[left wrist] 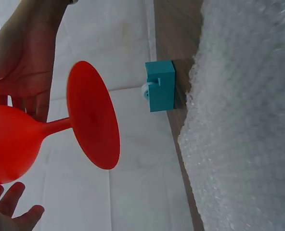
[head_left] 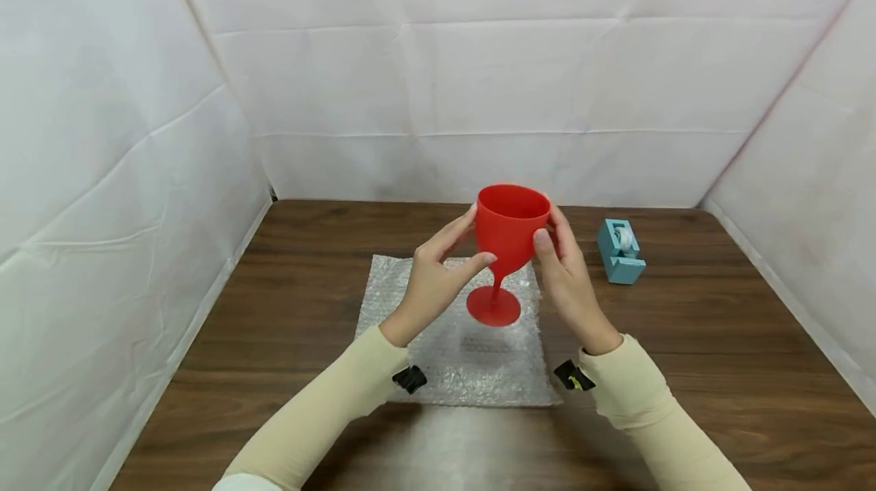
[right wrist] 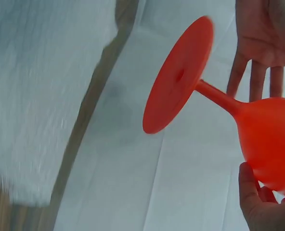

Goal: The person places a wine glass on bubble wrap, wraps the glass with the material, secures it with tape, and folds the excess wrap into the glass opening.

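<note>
Upright above the table, a red goblet (head_left: 506,239) is held between both hands. My left hand (head_left: 436,274) grips its bowl from the left, fingers along the side and thumb low on the front. On the right, my right hand (head_left: 573,286) holds the bowl with its thumb in front and fingers reaching behind. The round foot of the goblet (left wrist: 93,115) hangs free in the left wrist view. Beneath it lies a sheet of bubble wrap (head_left: 472,369), flat on the table. The right wrist view shows the goblet (right wrist: 272,139) with fingers on both sides.
A teal tape dispenser (head_left: 621,251) with a roll of clear tape stands right of the bubble wrap. White sheeting (head_left: 479,80) encloses the dark wooden table (head_left: 294,286) at the back and both sides.
</note>
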`<state>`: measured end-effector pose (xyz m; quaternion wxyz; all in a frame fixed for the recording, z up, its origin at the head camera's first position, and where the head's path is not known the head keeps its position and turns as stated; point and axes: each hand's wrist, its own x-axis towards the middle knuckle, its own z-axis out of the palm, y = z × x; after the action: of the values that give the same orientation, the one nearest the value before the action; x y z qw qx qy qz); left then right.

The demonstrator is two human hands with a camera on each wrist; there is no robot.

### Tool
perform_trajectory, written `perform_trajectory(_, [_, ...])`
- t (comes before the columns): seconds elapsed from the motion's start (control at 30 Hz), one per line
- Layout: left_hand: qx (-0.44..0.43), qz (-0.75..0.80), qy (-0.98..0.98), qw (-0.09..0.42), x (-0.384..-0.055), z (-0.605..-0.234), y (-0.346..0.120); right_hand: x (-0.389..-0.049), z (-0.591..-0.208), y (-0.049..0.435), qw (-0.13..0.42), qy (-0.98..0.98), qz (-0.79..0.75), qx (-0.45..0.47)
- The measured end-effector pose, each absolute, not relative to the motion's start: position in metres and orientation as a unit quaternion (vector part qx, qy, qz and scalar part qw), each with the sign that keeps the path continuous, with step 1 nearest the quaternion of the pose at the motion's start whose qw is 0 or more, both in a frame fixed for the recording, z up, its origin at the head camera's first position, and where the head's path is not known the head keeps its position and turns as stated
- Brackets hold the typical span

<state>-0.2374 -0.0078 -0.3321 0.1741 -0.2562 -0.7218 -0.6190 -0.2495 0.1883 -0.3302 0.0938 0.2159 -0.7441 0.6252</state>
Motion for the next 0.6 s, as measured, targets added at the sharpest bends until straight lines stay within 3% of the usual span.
perform_trajectory(0.6, [-0.121, -0.633, -0.756, 0.113, -0.210, -0.381, -0.081, -0.237, -0.373, 0.108, -0.060, -0.726, 0.660, 0.187])
